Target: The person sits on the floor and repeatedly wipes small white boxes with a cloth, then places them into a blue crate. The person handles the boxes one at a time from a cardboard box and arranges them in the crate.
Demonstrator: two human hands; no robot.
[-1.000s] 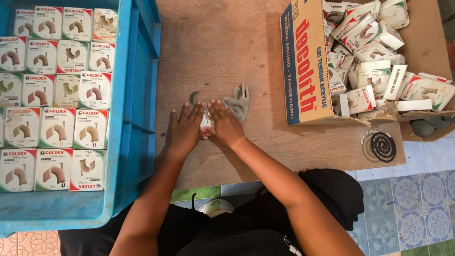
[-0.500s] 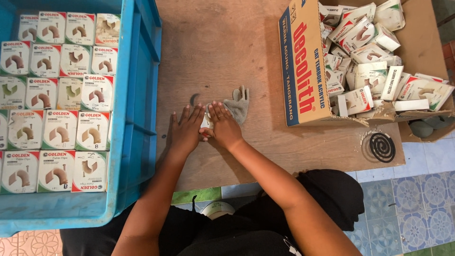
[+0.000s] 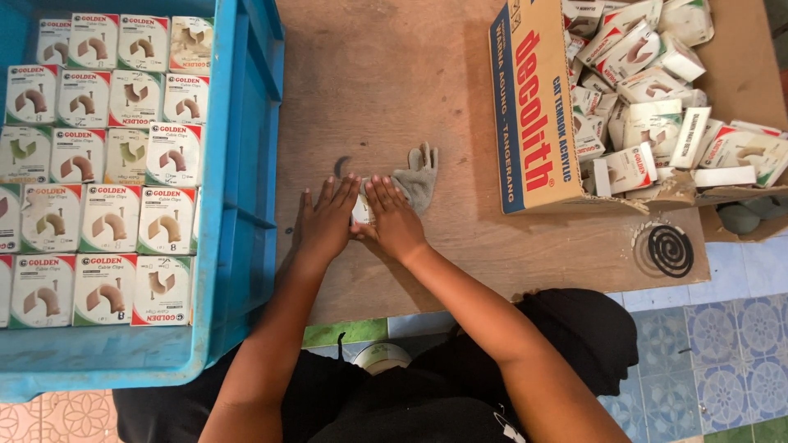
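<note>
A small white box (image 3: 360,212) sits on the wooden table (image 3: 386,90), pressed between the left hand (image 3: 326,223) and right hand (image 3: 396,221). Both hands are nearly flat, fingers stretched forward, palms clamping the box's sides; little of it shows, so its flaps cannot be made out. Even pressure from both palms would keep it square. A grey glove (image 3: 416,176) lies just beyond. A blue crate (image 3: 246,164) holds neat rows of boxes at left; a cardboard carton (image 3: 533,107) of loose boxes stands right.
</note>
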